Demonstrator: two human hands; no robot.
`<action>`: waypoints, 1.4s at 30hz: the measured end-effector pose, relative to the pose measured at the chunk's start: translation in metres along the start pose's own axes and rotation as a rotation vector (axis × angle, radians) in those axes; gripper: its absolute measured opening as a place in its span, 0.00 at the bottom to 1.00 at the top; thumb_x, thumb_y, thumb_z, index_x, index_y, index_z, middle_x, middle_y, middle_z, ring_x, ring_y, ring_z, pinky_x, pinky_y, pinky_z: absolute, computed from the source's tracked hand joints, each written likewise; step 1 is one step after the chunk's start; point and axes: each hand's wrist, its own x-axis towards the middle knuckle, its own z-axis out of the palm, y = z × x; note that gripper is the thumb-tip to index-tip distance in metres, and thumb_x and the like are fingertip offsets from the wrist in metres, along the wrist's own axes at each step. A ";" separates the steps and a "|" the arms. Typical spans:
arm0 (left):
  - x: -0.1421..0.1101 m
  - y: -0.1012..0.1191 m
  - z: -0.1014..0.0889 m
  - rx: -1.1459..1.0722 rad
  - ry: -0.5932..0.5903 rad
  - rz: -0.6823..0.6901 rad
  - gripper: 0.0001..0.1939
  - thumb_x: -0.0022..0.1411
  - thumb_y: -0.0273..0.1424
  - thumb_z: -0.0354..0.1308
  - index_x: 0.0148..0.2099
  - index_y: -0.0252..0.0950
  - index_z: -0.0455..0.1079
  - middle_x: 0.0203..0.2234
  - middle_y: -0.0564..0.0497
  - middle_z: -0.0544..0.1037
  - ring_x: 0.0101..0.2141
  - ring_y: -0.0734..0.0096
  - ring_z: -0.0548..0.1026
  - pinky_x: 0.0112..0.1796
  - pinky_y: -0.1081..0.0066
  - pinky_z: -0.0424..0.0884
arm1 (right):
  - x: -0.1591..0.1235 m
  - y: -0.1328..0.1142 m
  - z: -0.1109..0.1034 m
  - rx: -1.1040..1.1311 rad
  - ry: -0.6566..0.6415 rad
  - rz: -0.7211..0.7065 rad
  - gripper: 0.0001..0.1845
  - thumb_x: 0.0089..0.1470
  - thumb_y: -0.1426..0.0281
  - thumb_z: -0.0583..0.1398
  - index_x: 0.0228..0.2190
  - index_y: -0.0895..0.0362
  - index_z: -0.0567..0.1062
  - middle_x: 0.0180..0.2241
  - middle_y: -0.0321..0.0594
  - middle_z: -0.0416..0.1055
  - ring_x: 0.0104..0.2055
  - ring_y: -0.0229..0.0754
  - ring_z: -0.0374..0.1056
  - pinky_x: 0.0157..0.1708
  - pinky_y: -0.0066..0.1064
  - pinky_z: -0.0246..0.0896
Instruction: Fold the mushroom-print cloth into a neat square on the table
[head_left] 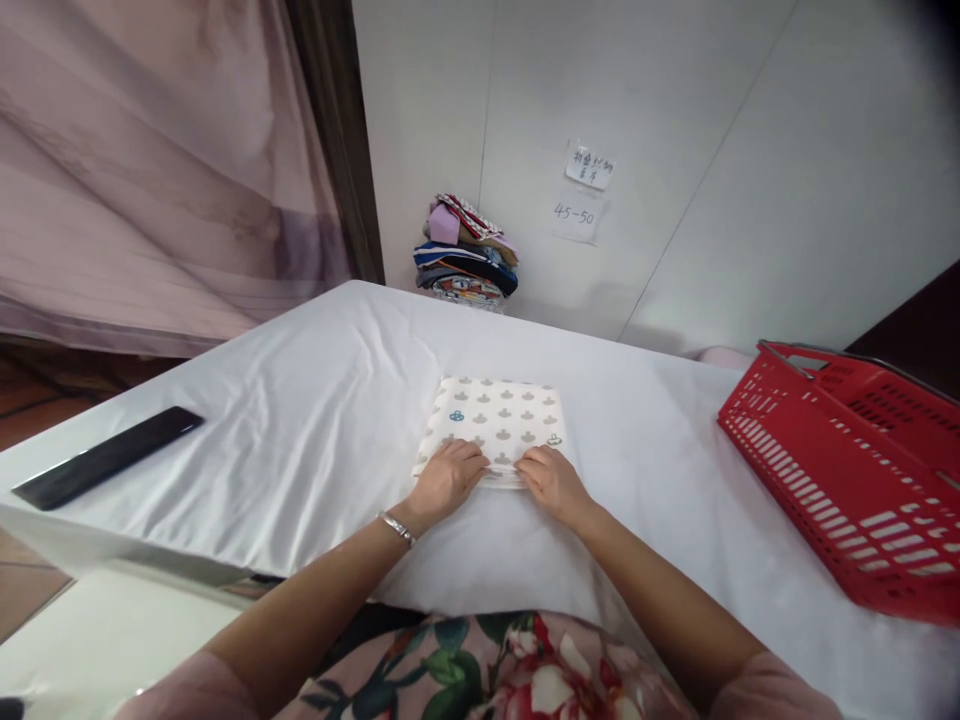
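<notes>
A folded white cloth [504, 414] with rows of grey-beige motifs lies flat on the white-covered table [300, 430], in front of my body. One motif is blue, another is outlined in green. My left hand [450, 475] is closed at the cloth's near edge, fingertips pinching it left of the middle. At the same edge, a little to the right, the fingers of my right hand [553, 480] also pinch the fabric. Thin layers show between the two hands. The thumbs are partly hidden.
A red plastic basket [810, 490] stands at the table's right. On the left lies a long black flat object [112, 455]. Behind the far edge, a stack of folded fabrics [466, 255] rests against the wall. A pink curtain [165, 170] hangs at the left.
</notes>
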 end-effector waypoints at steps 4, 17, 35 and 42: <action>0.000 0.000 0.002 0.000 0.000 -0.008 0.14 0.66 0.34 0.44 0.37 0.36 0.71 0.32 0.48 0.72 0.36 0.66 0.67 0.39 0.65 0.62 | 0.001 -0.001 -0.002 -0.036 -0.034 -0.020 0.10 0.59 0.70 0.52 0.33 0.56 0.73 0.32 0.40 0.67 0.35 0.40 0.60 0.37 0.32 0.55; -0.004 0.001 0.003 -0.010 0.029 -0.032 0.09 0.61 0.33 0.52 0.42 0.36 0.69 0.36 0.47 0.72 0.39 0.64 0.67 0.42 0.63 0.63 | -0.003 0.002 0.005 -0.038 0.009 -0.037 0.11 0.60 0.69 0.51 0.34 0.56 0.73 0.32 0.41 0.67 0.35 0.41 0.60 0.38 0.33 0.55; -0.021 -0.009 0.000 0.059 0.040 -0.019 0.11 0.65 0.33 0.47 0.40 0.37 0.70 0.35 0.48 0.73 0.39 0.64 0.68 0.41 0.64 0.63 | -0.020 0.010 0.007 -0.027 0.055 -0.039 0.14 0.60 0.71 0.50 0.42 0.55 0.72 0.38 0.45 0.68 0.38 0.43 0.61 0.39 0.36 0.57; -0.020 -0.005 -0.005 0.066 0.037 -0.020 0.11 0.64 0.34 0.48 0.40 0.38 0.71 0.35 0.48 0.73 0.39 0.64 0.68 0.41 0.64 0.63 | -0.027 0.012 0.012 -0.044 0.091 -0.018 0.16 0.61 0.71 0.48 0.42 0.55 0.74 0.38 0.45 0.69 0.38 0.43 0.60 0.39 0.36 0.57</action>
